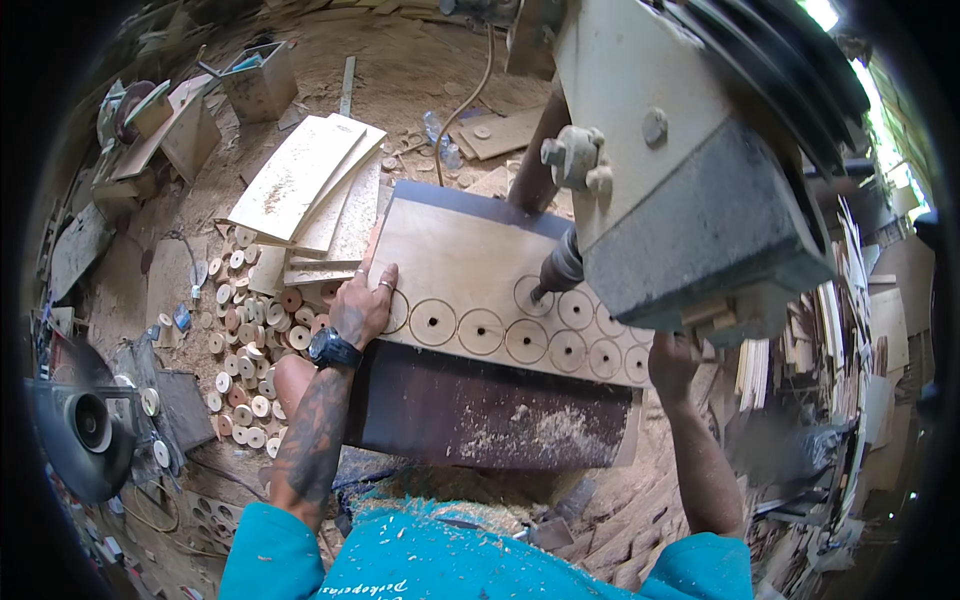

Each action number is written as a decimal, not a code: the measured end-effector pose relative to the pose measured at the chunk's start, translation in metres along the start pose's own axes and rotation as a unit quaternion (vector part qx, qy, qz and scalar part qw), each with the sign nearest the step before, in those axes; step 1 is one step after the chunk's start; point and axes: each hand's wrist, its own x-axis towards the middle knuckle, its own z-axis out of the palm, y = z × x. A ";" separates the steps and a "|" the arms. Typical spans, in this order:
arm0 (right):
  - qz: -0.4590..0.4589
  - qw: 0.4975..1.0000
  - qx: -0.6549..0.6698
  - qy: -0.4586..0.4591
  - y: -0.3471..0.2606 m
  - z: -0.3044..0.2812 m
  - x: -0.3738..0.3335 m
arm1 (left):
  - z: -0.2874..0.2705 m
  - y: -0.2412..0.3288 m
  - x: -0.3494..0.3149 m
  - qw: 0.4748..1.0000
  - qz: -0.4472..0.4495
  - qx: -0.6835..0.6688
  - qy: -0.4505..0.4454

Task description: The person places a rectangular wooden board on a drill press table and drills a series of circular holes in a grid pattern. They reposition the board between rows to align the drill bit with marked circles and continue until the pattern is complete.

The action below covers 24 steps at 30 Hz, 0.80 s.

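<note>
Sawdust-strewn workshop floor; left hand holding plywood board beneath drill chuck; right hand partly hidden, its grasp unclear.

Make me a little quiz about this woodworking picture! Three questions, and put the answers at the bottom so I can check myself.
1. True or false: the left hand is touching the light board.
2. Where is the big heap of small wooden discs?
A) To the left of the light board
B) To the right of the light board
C) On top of the light board
3. Fill in the colour: the person's shirt is ____.

Key: 1. True. 2. A. 3. Turquoise blue.
</note>
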 end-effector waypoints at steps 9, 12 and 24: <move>0.122 0.986 0.048 -0.105 -0.005 -0.001 0.021 | -0.015 0.010 -0.005 0.998 -0.026 0.020 -0.044; 0.246 0.928 0.257 -0.111 -0.040 -0.056 0.053 | -0.019 0.013 -0.007 0.997 -0.033 -0.015 -0.066; 0.091 0.895 0.431 0.067 -0.054 -0.178 0.305 | -0.009 0.011 -0.012 0.991 -0.027 0.127 0.040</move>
